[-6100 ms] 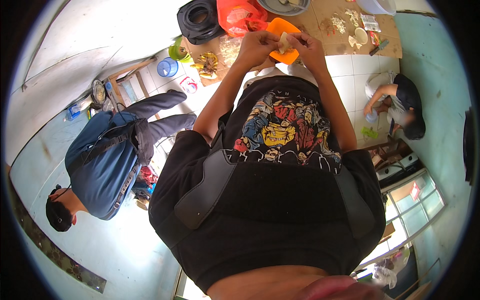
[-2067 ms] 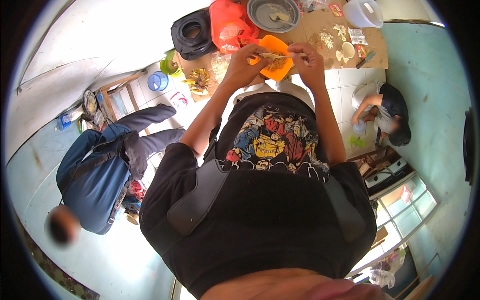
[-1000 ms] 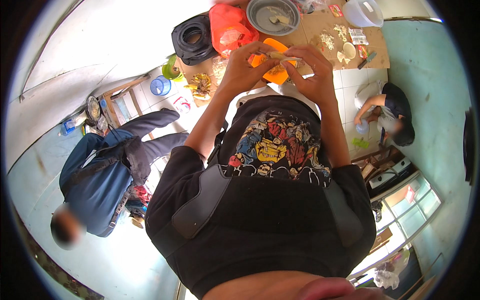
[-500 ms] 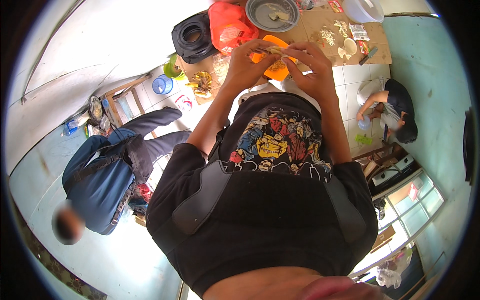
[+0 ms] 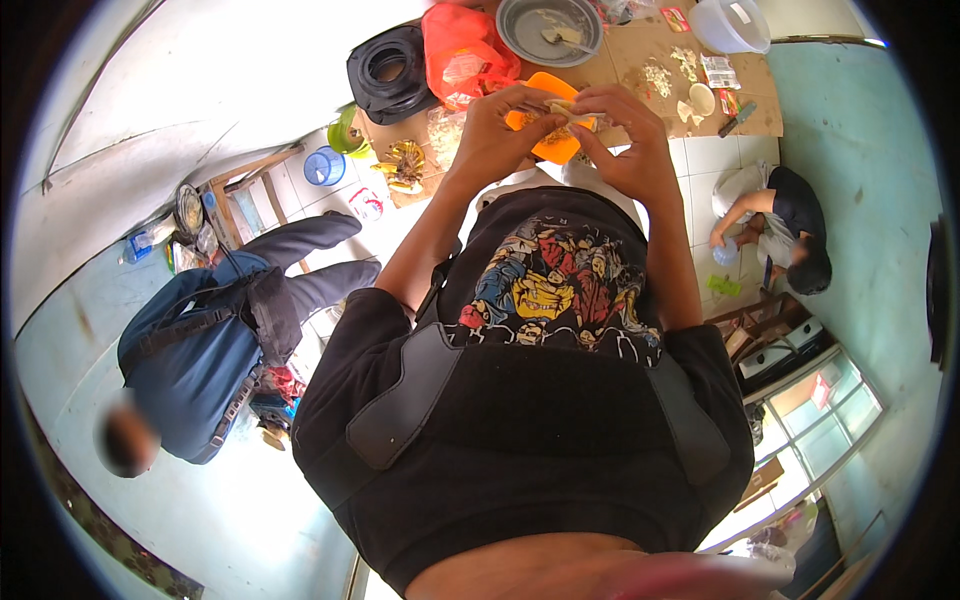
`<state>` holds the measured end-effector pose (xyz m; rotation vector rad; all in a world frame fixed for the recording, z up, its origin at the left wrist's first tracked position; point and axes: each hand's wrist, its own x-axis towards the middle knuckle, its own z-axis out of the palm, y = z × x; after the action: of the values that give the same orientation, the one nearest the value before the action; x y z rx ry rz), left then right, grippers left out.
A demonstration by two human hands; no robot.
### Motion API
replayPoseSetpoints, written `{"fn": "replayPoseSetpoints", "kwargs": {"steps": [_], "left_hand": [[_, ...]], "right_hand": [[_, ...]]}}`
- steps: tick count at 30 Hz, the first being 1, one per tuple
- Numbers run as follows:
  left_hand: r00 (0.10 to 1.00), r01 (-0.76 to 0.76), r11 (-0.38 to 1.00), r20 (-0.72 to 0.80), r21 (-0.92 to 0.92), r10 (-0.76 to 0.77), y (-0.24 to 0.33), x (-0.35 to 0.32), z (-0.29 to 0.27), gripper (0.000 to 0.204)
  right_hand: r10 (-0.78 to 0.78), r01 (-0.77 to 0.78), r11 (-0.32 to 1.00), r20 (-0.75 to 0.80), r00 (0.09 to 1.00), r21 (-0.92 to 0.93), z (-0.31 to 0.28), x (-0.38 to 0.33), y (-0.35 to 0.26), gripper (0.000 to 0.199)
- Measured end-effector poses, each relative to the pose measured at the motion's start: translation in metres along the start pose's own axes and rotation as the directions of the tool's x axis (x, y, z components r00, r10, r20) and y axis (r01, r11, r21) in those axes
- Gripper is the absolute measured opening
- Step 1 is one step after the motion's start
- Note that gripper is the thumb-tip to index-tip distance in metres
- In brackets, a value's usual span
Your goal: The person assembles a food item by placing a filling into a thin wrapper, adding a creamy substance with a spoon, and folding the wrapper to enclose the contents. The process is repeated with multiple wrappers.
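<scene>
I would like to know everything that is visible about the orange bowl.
The orange bowl looks like smooth plastic, squarish with rounded corners. It sits open side up near the person's edge of the brown tabletop, with loose yellowish-brown crumbs inside. The left hand, the right hand and the pale piece between them hide part of it; whether they touch it is unclear.

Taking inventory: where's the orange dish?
The dish is upper centre in the head view, right of the red bag, partly behind left hand and right hand.
</scene>
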<state>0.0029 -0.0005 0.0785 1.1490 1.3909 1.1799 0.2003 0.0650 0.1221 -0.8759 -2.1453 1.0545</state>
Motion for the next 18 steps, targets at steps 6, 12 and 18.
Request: {"fn": "replayPoseSetpoints", "kwargs": {"steps": [6, 12, 18], "left_hand": [[0.999, -0.049, 0.996, 0.014, 0.073, 0.048, 0.000, 0.001, -0.001, 0.031], [0.999, 0.043, 0.999, 0.031, -0.015, -0.042, -0.001, 0.003, -0.001, 0.032], [0.999, 0.001, 0.996, 0.051, -0.084, 0.004, -0.015, 0.009, 0.002, 0.030]], "right_hand": [[0.018, -0.018, 1.000, 0.008, 1.000, 0.022, 0.000, 0.002, -0.003, 0.023], [0.063, -0.062, 0.998, 0.033, 0.997, -0.011, -0.001, 0.002, -0.001, 0.022], [0.034, -0.033, 0.999, -0.028, 0.999, 0.021, -0.003, 0.003, 0.003, 0.017]]}}
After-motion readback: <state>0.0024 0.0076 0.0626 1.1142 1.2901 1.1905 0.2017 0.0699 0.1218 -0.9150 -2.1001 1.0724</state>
